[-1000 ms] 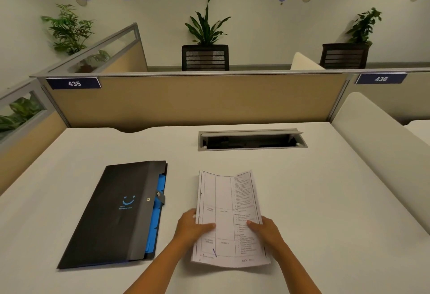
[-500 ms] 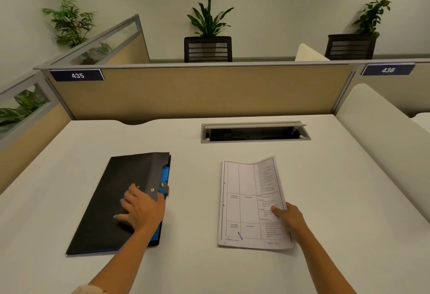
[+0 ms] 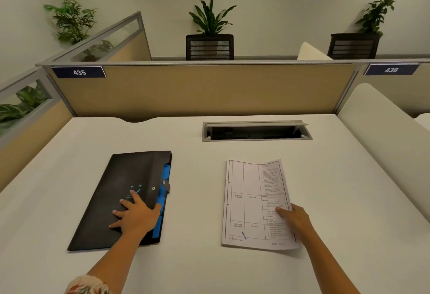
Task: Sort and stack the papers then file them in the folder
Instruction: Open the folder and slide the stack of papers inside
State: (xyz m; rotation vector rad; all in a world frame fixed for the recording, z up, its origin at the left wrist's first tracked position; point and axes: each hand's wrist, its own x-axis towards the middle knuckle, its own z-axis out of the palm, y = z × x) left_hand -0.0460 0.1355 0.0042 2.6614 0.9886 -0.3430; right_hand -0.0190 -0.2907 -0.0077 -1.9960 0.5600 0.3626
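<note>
A black folder (image 3: 121, 191) with a blue inner lining and a snap flap lies closed on the left of the white desk (image 3: 197, 270). My left hand (image 3: 137, 218) rests flat on its lower half, fingers spread, thumb by the flap's edge. To the right, a neat stack of printed papers (image 3: 251, 203) lies on the desk with its far end slightly curled. My right hand (image 3: 294, 221) pinches the stack's lower right edge, thumb on top.
A grey cable tray (image 3: 256, 132) is sunk into the desk behind the papers. Beige partitions (image 3: 197, 91) close off the back and left; a white divider (image 3: 384, 130) stands to the right. Potted plants sit beyond the partition.
My left hand let go of the papers and moved left onto the folder. My right hand carried the stack to the right and laid it on the desk.
</note>
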